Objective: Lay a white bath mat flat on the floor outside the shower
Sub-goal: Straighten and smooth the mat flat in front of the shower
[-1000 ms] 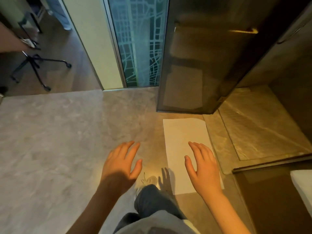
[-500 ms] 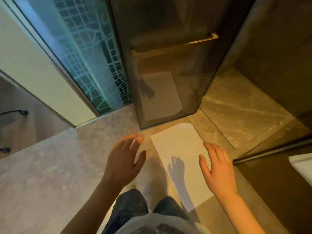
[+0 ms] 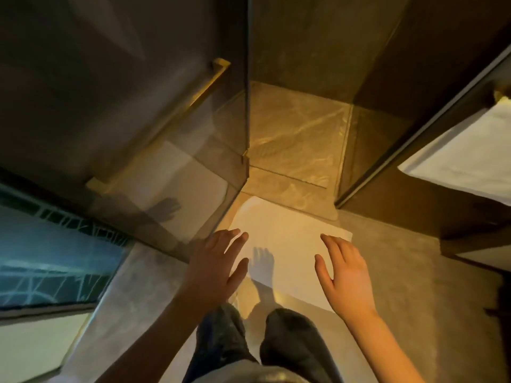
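Observation:
The white bath mat (image 3: 287, 244) lies flat on the grey floor right in front of the shower threshold (image 3: 287, 186). My left hand (image 3: 218, 264) hovers over the mat's left edge, palm down, fingers spread, holding nothing. My right hand (image 3: 343, 272) is held over the mat's right side, also spread and empty. Both hands cast shadows on the mat, so they appear to be above it, not touching. My legs in dark trousers (image 3: 276, 335) stand at the mat's near edge.
An open tinted glass shower door (image 3: 154, 111) with a gold handle (image 3: 199, 95) stands at the left. The shower floor (image 3: 296, 134) lies beyond. A fixed glass panel (image 3: 414, 134) and a hanging white towel (image 3: 470, 161) are at the right. A patterned glass panel (image 3: 49, 244) is far left.
The view has swung right and toward the shower, so the mat now sits centred between my hands. Both hands stay spread and empty above it.

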The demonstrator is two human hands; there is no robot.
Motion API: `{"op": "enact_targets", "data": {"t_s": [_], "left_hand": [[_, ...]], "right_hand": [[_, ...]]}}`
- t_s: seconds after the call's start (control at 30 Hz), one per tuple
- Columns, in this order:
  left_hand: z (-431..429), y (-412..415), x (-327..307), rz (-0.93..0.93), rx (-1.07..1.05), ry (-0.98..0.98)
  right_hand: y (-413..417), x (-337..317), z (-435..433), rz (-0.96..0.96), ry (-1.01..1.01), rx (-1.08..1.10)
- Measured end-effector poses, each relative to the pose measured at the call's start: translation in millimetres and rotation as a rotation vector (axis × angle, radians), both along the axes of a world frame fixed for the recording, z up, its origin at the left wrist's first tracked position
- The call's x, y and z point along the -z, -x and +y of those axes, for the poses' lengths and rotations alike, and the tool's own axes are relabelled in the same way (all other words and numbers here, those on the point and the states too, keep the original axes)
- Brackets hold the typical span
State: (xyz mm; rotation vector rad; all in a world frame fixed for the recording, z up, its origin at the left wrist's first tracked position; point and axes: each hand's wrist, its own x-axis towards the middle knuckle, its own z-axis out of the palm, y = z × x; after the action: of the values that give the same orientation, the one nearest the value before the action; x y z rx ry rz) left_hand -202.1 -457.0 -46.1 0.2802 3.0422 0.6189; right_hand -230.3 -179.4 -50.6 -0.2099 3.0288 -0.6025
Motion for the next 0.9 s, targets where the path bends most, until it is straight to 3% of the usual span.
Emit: {"op": "enact_targets", "data": {"t_s": [0.27,0.43,0.7,0.9], "left_hand": [[-1,76,37,-0.035,0.092,0.009],[23,116,104,-0.094,0.105,0.039],[46,195,330,-0.185,0.094,0.050],[52,257,548,-0.032,0.168,0.064]], "right_hand": [[41,27,-16,-0.029,-0.016,0.105],[85,94,-14,-0.030,0.039,0.105],[163,322,-3,-0.105,0.051,0.089],[219,540,-10,-0.067,0.065,0.058]]}}
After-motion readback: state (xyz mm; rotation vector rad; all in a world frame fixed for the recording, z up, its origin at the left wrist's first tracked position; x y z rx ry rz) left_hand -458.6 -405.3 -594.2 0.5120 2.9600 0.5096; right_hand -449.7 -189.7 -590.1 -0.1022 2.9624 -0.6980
